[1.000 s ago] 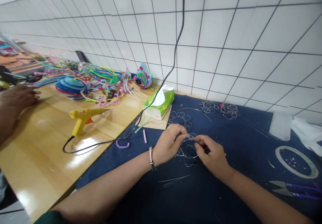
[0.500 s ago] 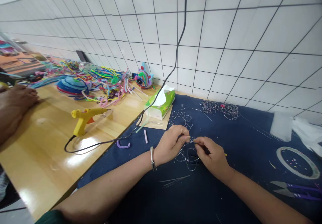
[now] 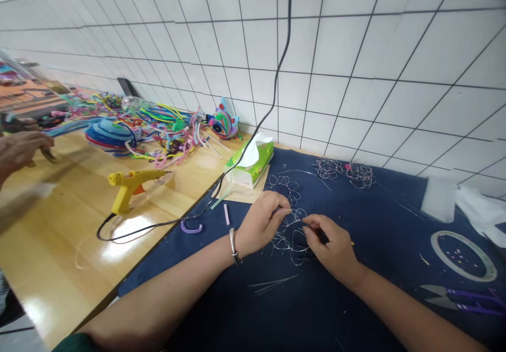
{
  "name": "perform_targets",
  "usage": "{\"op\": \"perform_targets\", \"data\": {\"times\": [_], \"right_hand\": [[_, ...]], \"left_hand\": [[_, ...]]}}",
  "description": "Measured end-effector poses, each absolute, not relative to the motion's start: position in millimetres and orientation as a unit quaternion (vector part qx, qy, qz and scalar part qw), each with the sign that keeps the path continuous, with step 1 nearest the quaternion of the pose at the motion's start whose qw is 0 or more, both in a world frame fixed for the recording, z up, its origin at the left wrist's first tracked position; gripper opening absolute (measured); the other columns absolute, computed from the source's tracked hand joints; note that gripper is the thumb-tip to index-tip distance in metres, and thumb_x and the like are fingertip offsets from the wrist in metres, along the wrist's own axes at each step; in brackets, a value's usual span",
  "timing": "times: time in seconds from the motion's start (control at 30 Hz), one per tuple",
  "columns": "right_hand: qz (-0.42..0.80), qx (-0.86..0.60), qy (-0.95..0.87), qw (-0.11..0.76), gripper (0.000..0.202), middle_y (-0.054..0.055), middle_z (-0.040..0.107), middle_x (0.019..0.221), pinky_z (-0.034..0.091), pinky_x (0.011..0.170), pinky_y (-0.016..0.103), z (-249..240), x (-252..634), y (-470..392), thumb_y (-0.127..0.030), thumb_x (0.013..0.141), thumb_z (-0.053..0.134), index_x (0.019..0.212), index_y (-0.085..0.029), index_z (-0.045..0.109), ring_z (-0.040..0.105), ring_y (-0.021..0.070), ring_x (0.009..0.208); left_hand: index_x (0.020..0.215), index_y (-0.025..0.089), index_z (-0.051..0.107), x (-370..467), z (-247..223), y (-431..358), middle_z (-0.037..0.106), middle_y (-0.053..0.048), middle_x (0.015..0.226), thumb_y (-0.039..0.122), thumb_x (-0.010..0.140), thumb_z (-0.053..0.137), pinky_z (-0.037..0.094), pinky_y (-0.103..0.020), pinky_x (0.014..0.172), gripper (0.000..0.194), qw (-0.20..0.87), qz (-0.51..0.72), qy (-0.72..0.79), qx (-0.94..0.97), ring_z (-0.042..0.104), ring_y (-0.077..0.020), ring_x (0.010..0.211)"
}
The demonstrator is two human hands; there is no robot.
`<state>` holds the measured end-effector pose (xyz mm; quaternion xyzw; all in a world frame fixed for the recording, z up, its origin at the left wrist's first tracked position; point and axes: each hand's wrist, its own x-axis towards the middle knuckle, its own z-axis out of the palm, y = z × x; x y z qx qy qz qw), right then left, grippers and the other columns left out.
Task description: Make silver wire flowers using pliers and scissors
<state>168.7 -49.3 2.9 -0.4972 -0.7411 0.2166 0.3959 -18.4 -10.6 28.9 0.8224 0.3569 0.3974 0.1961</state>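
My left hand (image 3: 261,221), with a silver bracelet at the wrist, pinches the upper left edge of a looped wire flower frame (image 3: 291,241). From the other side, my right hand (image 3: 332,245) has its thumb and forefinger closed at the frame's right edge. Thin wire loops show between the two hands, and part of the frame is hidden behind the fingers. Just above my left hand lies another wire flower (image 3: 285,184). Several straight wire pieces (image 3: 272,284) rest on the dark blue cloth (image 3: 316,310) below.
A yellow glue gun (image 3: 128,186), its black cord crossing the cloth edge, lies on the wooden table (image 3: 79,246). Behind are a tissue pack (image 3: 253,165) and tangled wire loops (image 3: 343,172). Rightward lie a ring dish (image 3: 437,246) and purple-handled snips (image 3: 454,296). A co-worker's hand (image 3: 21,152) is far left.
My hands have moved slightly apart, showing more wire loops between them. The co-worker's hand at far left has lifted and shifted, and a dark-tipped object shows by it.
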Motion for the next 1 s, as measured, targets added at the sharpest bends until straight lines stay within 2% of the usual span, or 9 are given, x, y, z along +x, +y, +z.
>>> {"op": "perform_targets", "data": {"times": [0.23,1.0], "right_hand": [[0.208,-0.494,-0.739,0.408,0.016,0.0,0.056,0.072,0.044,0.065,0.025,0.0,170.4,-46.0,-0.02,0.08,0.05,0.094,-0.02,0.057,0.053,0.0105,0.065],[0.191,-0.5,-0.737,0.413,0.016,-0.001,0.056,0.074,0.044,0.066,0.025,-1.2,168.4,-51.0,-0.021,0.08,0.051,0.095,-0.021,0.057,0.053,0.0106,0.066]], "left_hand": [[0.082,0.017,0.05,-16.5,35.6,-10.0,0.058,-0.002,0.077,0.015,0.085,0.044,0.037,-0.032,0.075,0.007,0.139,0.378,0.326,0.855,0.051,-0.0129,0.075],[0.079,0.017,0.052,-16.0,30.7,-10.5,0.058,0.0,0.075,0.016,0.084,0.045,0.037,-0.029,0.072,0.008,0.122,0.364,0.343,0.857,0.05,-0.0122,0.073]]}}
